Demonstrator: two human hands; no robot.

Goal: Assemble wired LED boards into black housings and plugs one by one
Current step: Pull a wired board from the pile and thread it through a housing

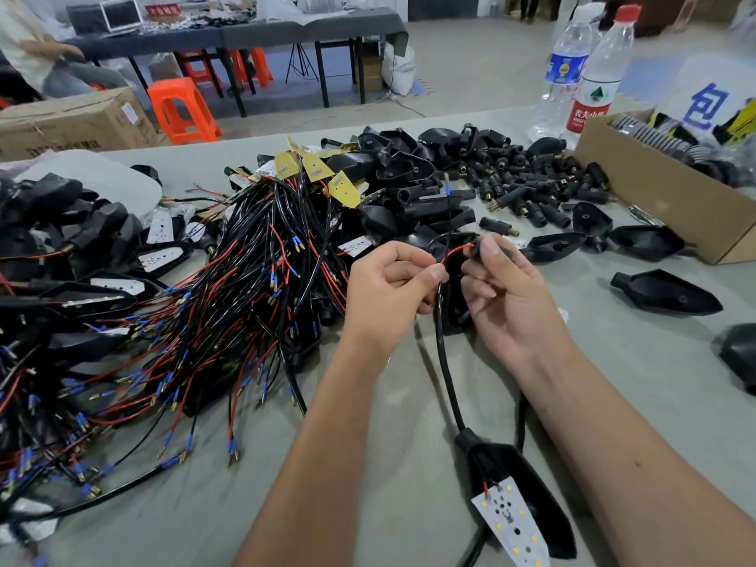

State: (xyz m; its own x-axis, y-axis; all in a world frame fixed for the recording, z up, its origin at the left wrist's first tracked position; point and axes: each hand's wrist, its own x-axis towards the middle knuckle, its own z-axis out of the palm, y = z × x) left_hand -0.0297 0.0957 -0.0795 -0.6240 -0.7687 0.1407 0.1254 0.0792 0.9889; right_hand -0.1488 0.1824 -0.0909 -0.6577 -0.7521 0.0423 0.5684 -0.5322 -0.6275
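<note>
Your left hand (392, 288) pinches the red wire (460, 252) between thumb and forefinger, just where it leaves the black cable (446, 374). Your right hand (507, 288) has its fingers curled round the other end of that wire and a dark part behind it; that part looks like a black plug, but your fingers hide most of it, so I cannot tell for sure. Both hands are raised a little above the table (368, 464), close together.

The cable runs down from your hands to a black housing (527, 493) lying near you on the table, with a white LED board (511, 521) resting at its open mouth, not yet seated flat inside. So the cable appears already threaded through the housing, and the step in hand is most likely fitting the wire ends into the plug.

The next move calls for keeping the red wire straight and feeding its tip squarely into the plug, with its partner wire kept clear of it. After that the board probably needs pressing down into the housing.

To your left lies the tangle of wired boards (245, 300) still to do. Ahead are the heaps of empty housings (409, 165) and loose plugs (527, 182), with a cardboard box (654, 190) on the right.
</note>
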